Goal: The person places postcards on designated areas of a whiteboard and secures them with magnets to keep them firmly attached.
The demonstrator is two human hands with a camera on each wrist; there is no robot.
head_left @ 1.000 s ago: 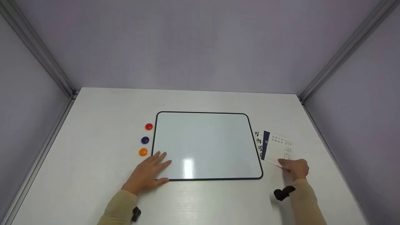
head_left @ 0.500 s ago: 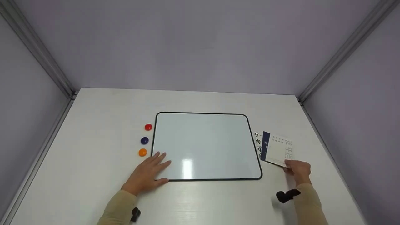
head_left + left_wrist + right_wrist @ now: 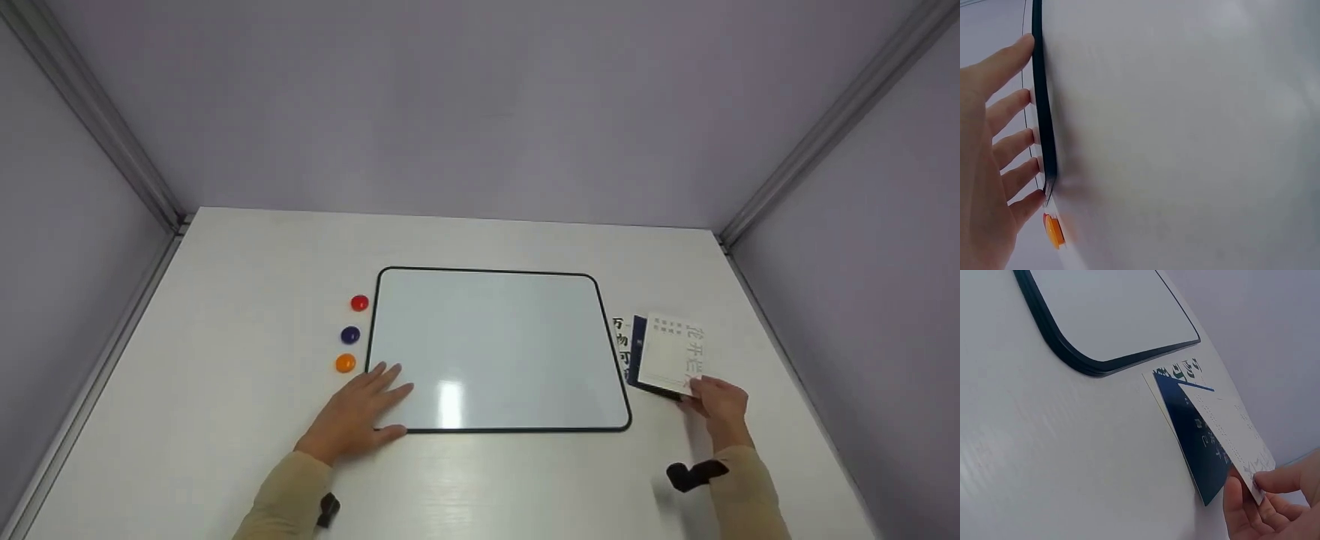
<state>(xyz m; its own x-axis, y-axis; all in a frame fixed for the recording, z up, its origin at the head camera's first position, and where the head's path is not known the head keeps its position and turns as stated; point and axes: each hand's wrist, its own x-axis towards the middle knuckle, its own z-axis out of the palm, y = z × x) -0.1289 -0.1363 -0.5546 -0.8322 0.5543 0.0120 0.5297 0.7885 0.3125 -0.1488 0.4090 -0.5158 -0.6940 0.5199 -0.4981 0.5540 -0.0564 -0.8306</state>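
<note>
A whiteboard (image 3: 495, 345) with a black frame lies flat on the table. My left hand (image 3: 356, 416) rests with spread, straight fingers on its near left corner; in the left wrist view the fingertips (image 3: 1026, 45) meet the black edge. To the right of the board, my right hand (image 3: 720, 401) pinches the near corner of a white card (image 3: 671, 349) printed with characters, thumb on top and fingers below. In the right wrist view this card (image 3: 1230, 430) is tilted up off a dark blue card (image 3: 1199, 439) under it. Another white card (image 3: 620, 337) with black characters lies beneath, partly covered.
Left of the board, three round buttons stand in a column: red (image 3: 359, 303), dark blue (image 3: 350, 334) and orange (image 3: 345, 363). The white table (image 3: 247, 300) ends at purplish walls (image 3: 480, 112) at the back and both sides.
My right hand has lifted the top white card and shifted it slightly right, uncovering more of the dark blue card. The left hand stays in place on the board.
</note>
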